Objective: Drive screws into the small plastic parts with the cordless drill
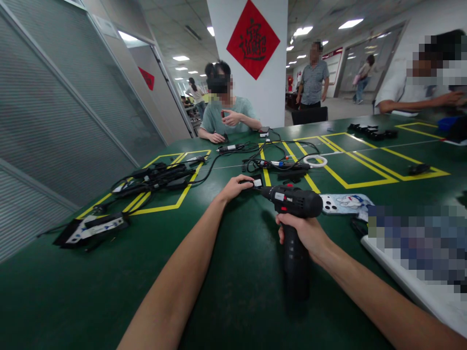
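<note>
My right hand [297, 226] is wrapped round the grip of a black cordless drill [292, 200] with red details. The drill's chuck points left, and its tip ends close to a small black part with a white label [257, 183]. My left hand [235, 188] has its fingers closed on the left side of that part, which rests on the green table [233, 291]. Whether the bit touches the part I cannot tell. Right of the drill lies a phone in a patterned case [346, 203].
Black cables and devices [156, 177] lie at the left, more cabled tools [277, 164] behind my hands. Yellow tape [372, 184] marks rectangles. A white ring [315, 161] lies at the centre right. A person [231, 114] sits opposite; another [404, 99] sits at the right.
</note>
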A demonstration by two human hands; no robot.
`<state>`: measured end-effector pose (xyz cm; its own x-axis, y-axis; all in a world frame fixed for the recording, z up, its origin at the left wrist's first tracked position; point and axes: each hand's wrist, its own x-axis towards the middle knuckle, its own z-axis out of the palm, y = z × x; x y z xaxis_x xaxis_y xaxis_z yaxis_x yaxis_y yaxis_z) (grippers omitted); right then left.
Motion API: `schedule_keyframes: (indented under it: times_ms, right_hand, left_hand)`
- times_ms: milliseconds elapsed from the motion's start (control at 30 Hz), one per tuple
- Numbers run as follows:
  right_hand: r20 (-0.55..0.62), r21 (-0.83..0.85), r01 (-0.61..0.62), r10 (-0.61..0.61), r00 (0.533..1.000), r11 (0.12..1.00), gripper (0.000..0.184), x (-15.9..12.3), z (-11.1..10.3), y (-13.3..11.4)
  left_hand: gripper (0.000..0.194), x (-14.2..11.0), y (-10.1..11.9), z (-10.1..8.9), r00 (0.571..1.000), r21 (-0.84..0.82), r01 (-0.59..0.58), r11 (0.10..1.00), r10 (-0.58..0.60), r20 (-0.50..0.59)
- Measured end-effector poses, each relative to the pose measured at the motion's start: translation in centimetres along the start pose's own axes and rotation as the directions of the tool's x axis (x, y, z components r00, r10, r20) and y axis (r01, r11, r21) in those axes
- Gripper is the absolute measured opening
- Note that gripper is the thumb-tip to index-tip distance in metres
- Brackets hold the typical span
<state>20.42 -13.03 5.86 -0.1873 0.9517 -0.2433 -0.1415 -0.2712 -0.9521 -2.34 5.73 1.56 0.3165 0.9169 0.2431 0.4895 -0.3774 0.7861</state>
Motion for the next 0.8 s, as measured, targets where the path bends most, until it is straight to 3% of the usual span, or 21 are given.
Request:
schedule_keyframes:
  times_ms: [800]
  right_hand:
    - [-0.004,0.015,-0.002,0.002,1.000,1.000,0.016,-0.06,-0.01,0.19]
  left_hand:
    - [0.034,0.03,-0.34,0.13,1.000,0.007,0.020,1.000,-0.020,-0.017]
